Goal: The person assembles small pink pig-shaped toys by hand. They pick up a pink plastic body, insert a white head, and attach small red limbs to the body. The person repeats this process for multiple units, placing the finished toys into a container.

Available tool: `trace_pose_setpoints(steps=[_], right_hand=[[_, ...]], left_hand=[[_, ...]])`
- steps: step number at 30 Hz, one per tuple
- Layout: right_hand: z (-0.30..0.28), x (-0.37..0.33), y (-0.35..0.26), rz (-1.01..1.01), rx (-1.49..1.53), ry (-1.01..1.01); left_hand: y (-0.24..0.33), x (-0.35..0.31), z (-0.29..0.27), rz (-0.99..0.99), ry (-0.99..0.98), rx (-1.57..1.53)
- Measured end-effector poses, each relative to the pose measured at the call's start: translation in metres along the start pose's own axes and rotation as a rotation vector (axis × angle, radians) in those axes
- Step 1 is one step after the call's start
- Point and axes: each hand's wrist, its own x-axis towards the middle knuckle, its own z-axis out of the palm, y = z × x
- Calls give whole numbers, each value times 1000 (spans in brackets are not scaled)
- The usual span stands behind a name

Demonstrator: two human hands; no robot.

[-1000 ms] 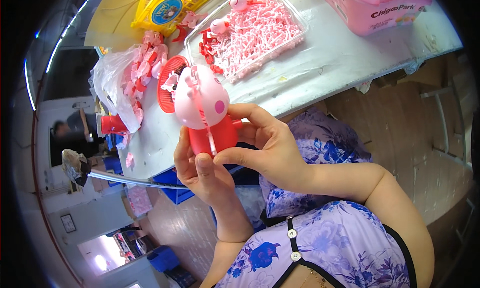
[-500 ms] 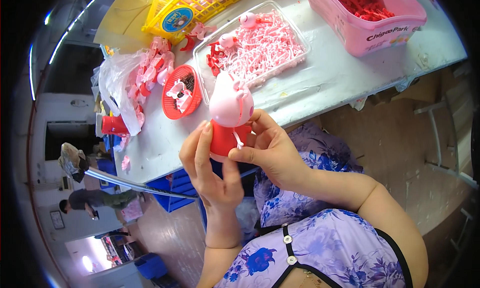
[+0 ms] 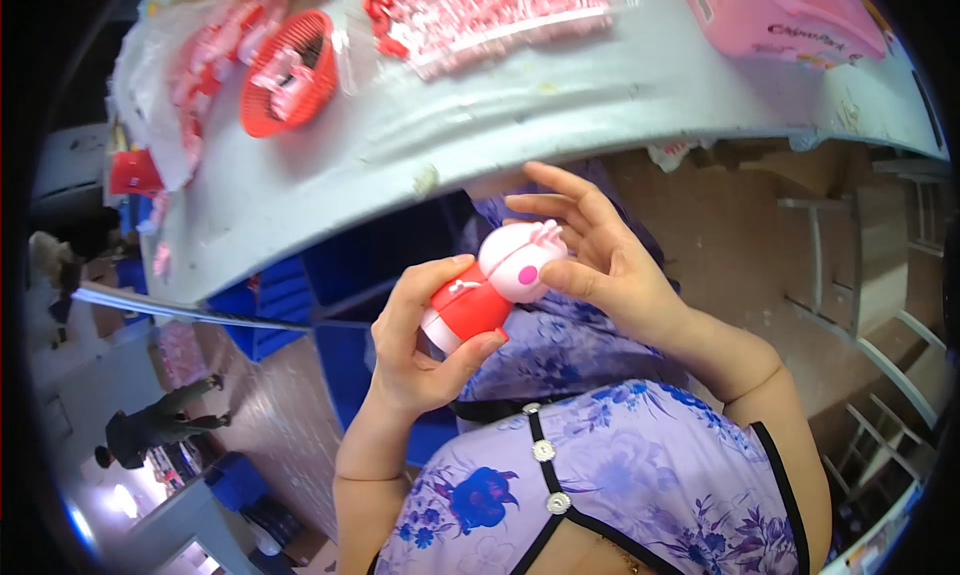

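A toy pig figurine point(image 3: 475, 303) with a pale pink head and a red body is tilted in front of my chest, head toward the upper right. A small white arm piece lies against its red body. My left hand point(image 3: 408, 335) grips the body and pale base between thumb and fingers. My right hand point(image 3: 625, 275) is beside the head, its thumb against the face near a bright pink spot. The other right fingers are stretched out and apart, beyond the head.
On the white table point(image 3: 480, 125) stand a red basket point(image 3: 262, 117) of small parts, a clear tray point(image 3: 480, 43) of pink and red pieces, and a pink bin point(image 3: 735, 30). Blue crates point(image 3: 262, 310) sit below the edge. A person point(image 3: 150, 430) is at far left.
The figurine has moved down toward my chest and turned from upright to tilted. My right fingers have come off its body and spread near the head. The view has shifted downward.
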Motion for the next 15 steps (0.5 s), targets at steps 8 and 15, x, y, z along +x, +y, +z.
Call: trace_pose_setpoints(steps=[8, 15], right_hand=[[-32, -40, 3, 385, -429, -82], [-45, -53, 26, 416, -563, -60]], left_hand=[[-35, -54, 48, -272, -142, -367], [-51, -64, 57, -512, -297, -558]])
